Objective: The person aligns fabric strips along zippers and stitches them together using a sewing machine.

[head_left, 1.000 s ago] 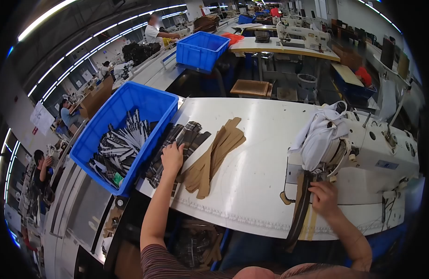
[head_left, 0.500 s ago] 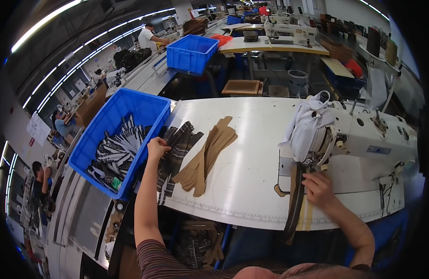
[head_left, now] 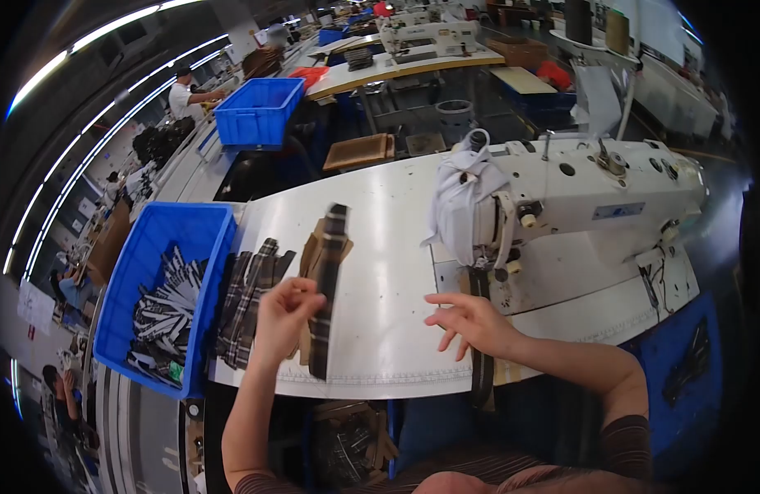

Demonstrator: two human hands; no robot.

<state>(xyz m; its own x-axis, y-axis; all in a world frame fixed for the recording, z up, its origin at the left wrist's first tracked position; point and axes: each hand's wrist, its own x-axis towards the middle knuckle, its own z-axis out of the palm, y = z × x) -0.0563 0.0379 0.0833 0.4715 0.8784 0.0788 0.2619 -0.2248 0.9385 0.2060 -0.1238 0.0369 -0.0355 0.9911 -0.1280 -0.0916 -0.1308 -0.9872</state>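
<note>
A plaid fabric strip (head_left: 331,276) is pinched in my left hand (head_left: 288,317), held upright above the white table. Just left of it lies a pile of plaid strips (head_left: 246,300), and partly behind it are brown fabric strips (head_left: 311,251). My right hand (head_left: 474,323) has its fingers spread and holds nothing. It hovers beside a dark fabric strip (head_left: 482,379) that runs from the needle area of the sewing machine (head_left: 585,185) down over the table's front edge. White cloth (head_left: 470,202) wraps the machine's head and hides part of it.
On the left stands a blue bin (head_left: 108,337) with black-and-white strips inside. Another blue bin (head_left: 252,119) sits farther back, near a second sewing machine (head_left: 429,39). Below the table's front edge is a container of fabric pieces (head_left: 351,445). People work at the far left.
My left hand has lifted a plaid strip off the pile and moved right with it. My right hand has let go of the dark strip and opened. The view has turned right.
</note>
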